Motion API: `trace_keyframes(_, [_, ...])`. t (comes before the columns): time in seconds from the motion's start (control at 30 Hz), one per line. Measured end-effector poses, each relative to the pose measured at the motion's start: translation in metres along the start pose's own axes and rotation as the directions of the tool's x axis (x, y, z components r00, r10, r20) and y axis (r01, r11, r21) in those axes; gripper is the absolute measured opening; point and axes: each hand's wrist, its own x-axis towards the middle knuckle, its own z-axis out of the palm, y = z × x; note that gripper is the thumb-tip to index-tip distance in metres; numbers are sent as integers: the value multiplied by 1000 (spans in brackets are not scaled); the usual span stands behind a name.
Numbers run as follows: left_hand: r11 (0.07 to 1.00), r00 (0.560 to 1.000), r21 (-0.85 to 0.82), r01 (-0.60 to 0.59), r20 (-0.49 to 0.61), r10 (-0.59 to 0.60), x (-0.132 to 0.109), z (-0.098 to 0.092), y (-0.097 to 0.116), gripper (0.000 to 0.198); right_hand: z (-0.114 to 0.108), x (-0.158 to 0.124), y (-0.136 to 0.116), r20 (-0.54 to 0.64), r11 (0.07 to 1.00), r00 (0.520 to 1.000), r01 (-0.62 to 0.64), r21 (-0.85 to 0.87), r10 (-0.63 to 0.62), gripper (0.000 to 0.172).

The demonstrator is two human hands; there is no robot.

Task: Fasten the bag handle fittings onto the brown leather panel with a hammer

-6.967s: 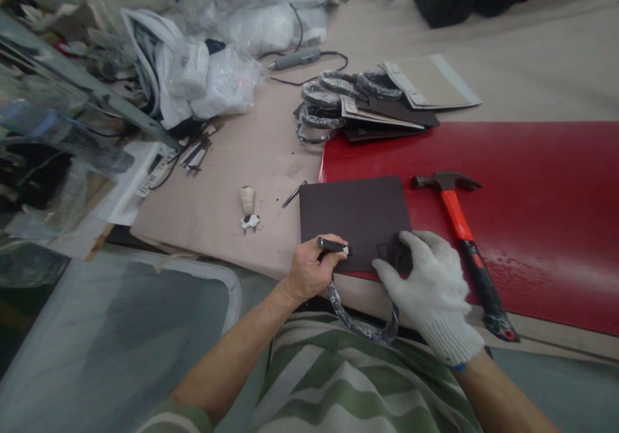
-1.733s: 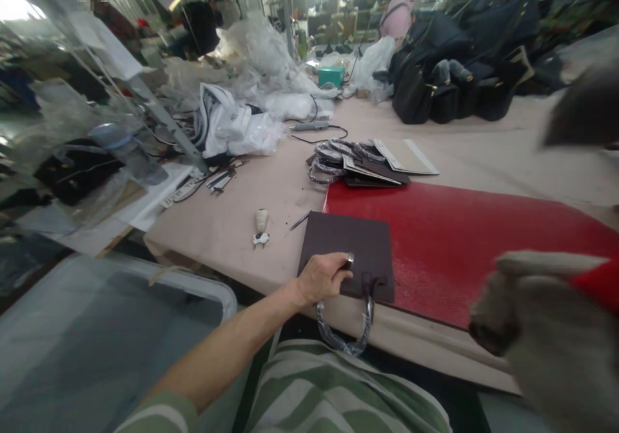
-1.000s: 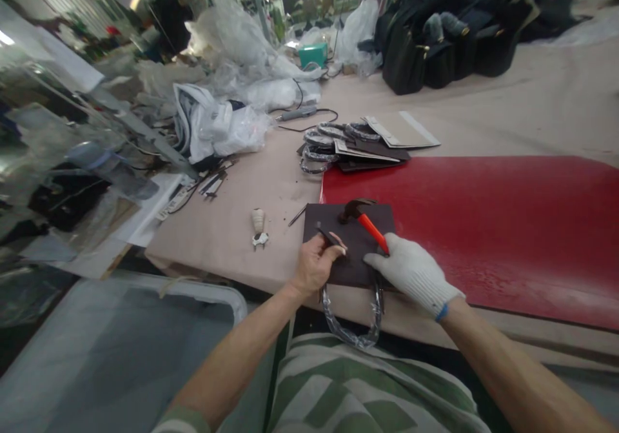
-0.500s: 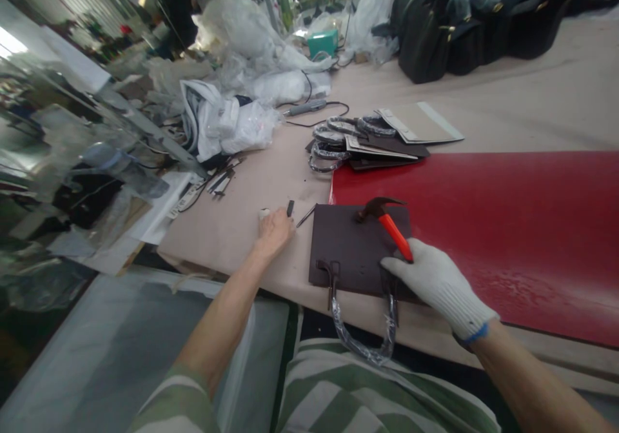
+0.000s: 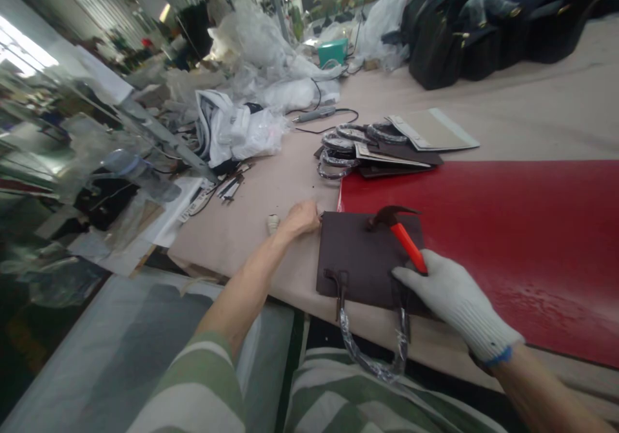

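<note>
My right hand (image 5: 445,291), in a white knit glove, grips a claw hammer (image 5: 409,247) by its orange handle. The hammer's dark head rests over a dark brown panel (image 5: 358,252). A plastic-wrapped bag handle (image 5: 360,355) is attached at the panel's near edge and hangs past the table edge. Bare and curled, my left hand (image 5: 304,218) is on the table by the panel's far left corner. Its fingertips are hidden, so what they hold cannot be made out. Just left of it stands a small whitish object (image 5: 273,224), perhaps a spool.
Under the panel's right side lies a large red sheet (image 5: 507,226). Beyond it are stacked panels with wrapped handles (image 5: 377,149). Small tools (image 5: 232,188), a grey corded tool (image 5: 315,115) and plastic-wrapped goods (image 5: 242,126) lie at left. Black bags (image 5: 464,39) stand at the back right.
My left hand has moved right, from beside the small whitish object to the thin pointed tool near the panel, which it now covers. The right hand still holds the hammer. The view has shifted slightly.
</note>
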Motion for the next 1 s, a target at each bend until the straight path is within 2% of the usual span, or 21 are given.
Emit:
trace_keyframes(0.1, [997,999,-66,27,-31,-29,-1,-10,-7,20,-1,-2,0,-11,1000,1000,-3,12,3,26])
trace_keyframes(0.17, [955,995,-291,50,-71,-73,-16,-13,-10,17,0,-3,0,-23,1000,1000,2,17,-2,26])
trace_keyframes(0.2, [882,993,-470,40,-77,-86,-28,-12,-9,15,1,-3,1,-29,1000,1000,6,20,-5,27])
trace_keyframes(0.27, [601,997,-799,-8,-56,-62,-57,-3,-1,25,2,-3,2,-37,1000,999,10,28,-9,28])
trace_keyframes(0.3, [461,999,-887,-27,-41,-21,-73,4,6,33,3,-2,3,-39,999,999,14,34,-13,29])
trace_keyframes(0.33, [369,999,-929,-33,-25,27,-88,13,15,39,3,-2,3,-41,999,999,16,37,-15,29])
trace_keyframes(0.4, [286,996,-958,-27,0,94,-114,33,32,41,3,-2,3,-41,999,999,15,36,-13,30])
trace_keyframes(0.5, [306,988,-950,-61,-14,152,-135,57,50,31,3,-3,1,-43,999,999,9,38,-7,30])
trace_keyframes(0.6, [315,989,-945,-84,-40,144,-138,72,52,29,3,-5,0,-59,999,998,-1,39,3,29])
trace_keyframes(0.7, [312,989,-947,-80,-37,141,-136,77,50,28,5,-6,0,-76,999,997,0,39,3,31])
trace_keyframes(0.87, [393,985,-911,-129,-73,155,-138,79,51,16,7,-5,3,-86,1000,996,1,24,1,32])
trace_keyframes(1.0, [411,982,-900,-147,-84,168,-139,79,51,13,7,-5,4,-88,999,996,6,34,-3,33])
